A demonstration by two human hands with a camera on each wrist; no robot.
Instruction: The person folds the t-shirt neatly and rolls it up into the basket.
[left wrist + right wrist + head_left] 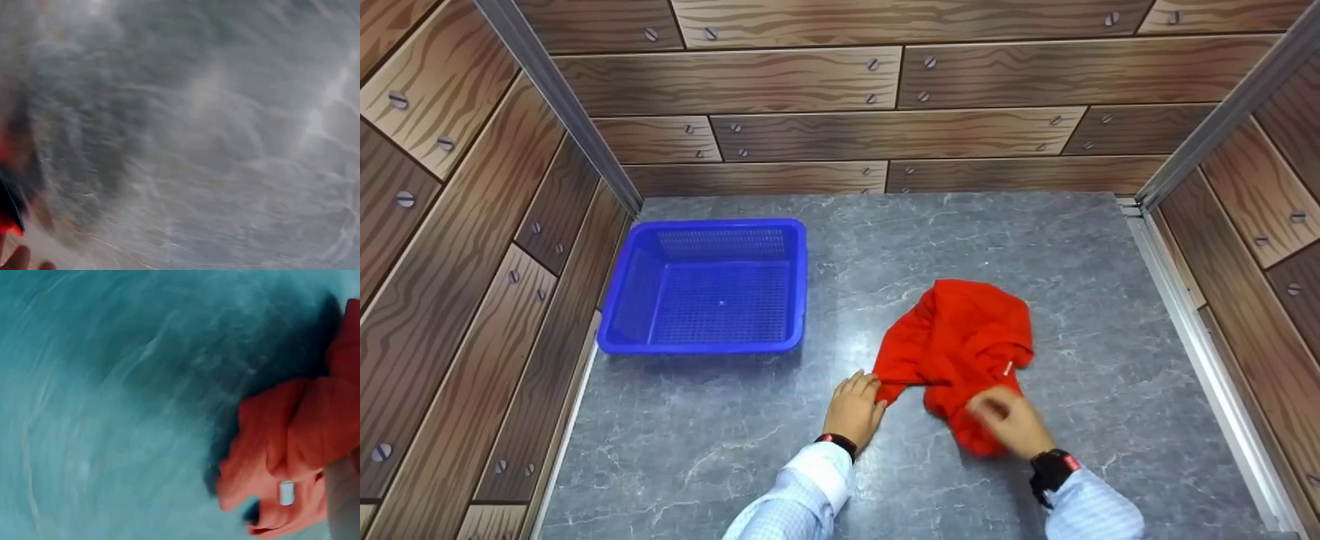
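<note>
A crumpled red garment (960, 337) lies on the grey marbled surface, a small white tag (287, 493) showing on it. At its left end, my left hand (855, 409) lies palm down with fairly straight fingers touching the cloth. Only a few fingertips (19, 257) of that hand show at the lower left of the left wrist view, near a bit of red. My right hand (1011, 421) is over the garment's lower right part, blurred, its fingers bent. Whether it grips any fabric cannot be made out.
A blue plastic basket (701, 349) with perforated sides and bottom stands at the back left, with nothing in it. Wood-patterned walls (810, 79) rise at the back, left and right. A metal rail (1207, 360) runs along the right edge.
</note>
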